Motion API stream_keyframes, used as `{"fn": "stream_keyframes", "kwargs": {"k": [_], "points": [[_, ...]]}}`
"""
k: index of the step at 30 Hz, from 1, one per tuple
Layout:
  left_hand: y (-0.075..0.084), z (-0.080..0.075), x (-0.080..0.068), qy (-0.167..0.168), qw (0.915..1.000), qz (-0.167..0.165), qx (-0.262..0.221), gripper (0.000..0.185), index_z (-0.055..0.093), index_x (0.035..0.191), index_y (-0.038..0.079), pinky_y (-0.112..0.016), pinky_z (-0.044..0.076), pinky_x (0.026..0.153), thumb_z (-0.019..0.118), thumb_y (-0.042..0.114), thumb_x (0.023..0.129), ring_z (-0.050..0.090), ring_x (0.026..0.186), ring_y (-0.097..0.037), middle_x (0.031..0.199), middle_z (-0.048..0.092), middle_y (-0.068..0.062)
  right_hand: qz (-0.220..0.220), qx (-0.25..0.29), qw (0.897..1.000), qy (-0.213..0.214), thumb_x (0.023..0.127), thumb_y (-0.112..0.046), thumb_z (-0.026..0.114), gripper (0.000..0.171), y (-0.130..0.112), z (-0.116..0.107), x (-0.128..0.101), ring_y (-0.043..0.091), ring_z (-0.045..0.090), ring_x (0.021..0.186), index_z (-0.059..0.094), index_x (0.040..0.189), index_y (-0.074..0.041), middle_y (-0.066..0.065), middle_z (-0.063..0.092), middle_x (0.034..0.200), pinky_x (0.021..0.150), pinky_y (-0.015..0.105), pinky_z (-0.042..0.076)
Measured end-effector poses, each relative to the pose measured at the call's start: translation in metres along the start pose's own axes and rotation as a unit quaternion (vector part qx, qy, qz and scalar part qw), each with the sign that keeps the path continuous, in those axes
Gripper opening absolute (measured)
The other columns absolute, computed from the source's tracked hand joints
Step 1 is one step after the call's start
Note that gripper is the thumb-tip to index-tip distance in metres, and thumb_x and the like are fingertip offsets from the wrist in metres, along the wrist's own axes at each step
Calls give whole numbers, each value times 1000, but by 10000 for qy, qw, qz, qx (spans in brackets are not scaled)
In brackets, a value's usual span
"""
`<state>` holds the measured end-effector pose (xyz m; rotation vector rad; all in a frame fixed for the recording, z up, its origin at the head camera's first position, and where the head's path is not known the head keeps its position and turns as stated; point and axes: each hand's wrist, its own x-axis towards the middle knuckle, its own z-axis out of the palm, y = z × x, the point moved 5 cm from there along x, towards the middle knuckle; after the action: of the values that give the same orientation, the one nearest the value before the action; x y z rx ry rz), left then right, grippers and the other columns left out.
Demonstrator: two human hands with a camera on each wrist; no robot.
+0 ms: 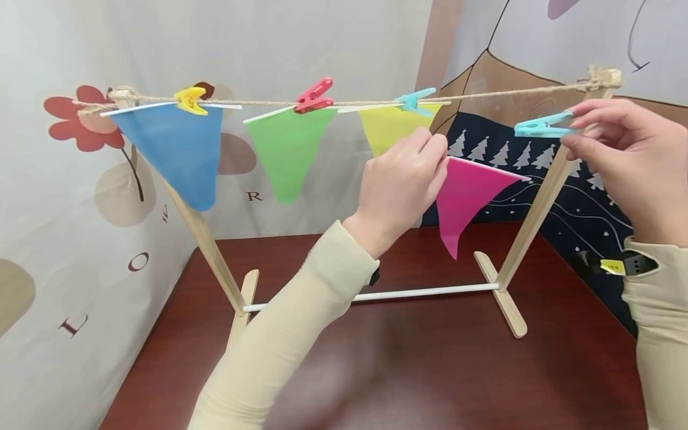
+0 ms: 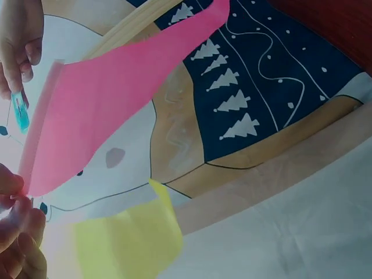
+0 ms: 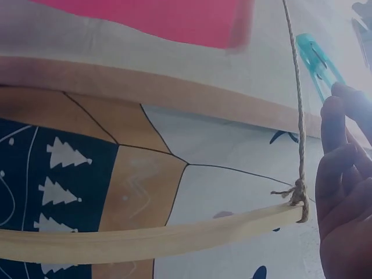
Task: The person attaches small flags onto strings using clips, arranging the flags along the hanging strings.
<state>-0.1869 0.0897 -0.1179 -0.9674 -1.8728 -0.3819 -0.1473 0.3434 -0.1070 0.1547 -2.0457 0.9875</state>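
Note:
In the head view, my left hand pinches the upper left corner of a pink pennant flag, which hangs below the twine. Thumb and fingers meet on its white top edge in the left wrist view. My right hand holds a light blue clothespin by one end, apart from the twine near the right post. Along the twine hang a blue flag under a yellow clothespin, a green flag under a red one, and a yellow flag under another light blue clothespin.
A wooden stand with a left post, a right post and a white crossbar stands on the dark red table. Printed cloth hangs behind it. The twine is knotted at the top of each post.

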Motion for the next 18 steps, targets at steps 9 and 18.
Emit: {"fn": "stream_keyframes", "kwargs": {"k": [9,18], "points": [[3,9,9,-393,9989,-229,-108,21,57,96,14,-19,41,51,42,29,91,51,57,-6,71,58,5,-194,-66,9998,-45,77,-3,66,22,-6,2,9,4,56,68,65,99,0,2,59,109,60,8,41],[3,16,13,154,9992,-363,-53,21,56,94,13,-21,40,45,42,28,92,50,54,-8,75,59,5,12,-304,9995,-96,80,-11,64,22,-8,-2,16,5,53,69,66,101,-5,-2,57,113,56,10,37]]}}
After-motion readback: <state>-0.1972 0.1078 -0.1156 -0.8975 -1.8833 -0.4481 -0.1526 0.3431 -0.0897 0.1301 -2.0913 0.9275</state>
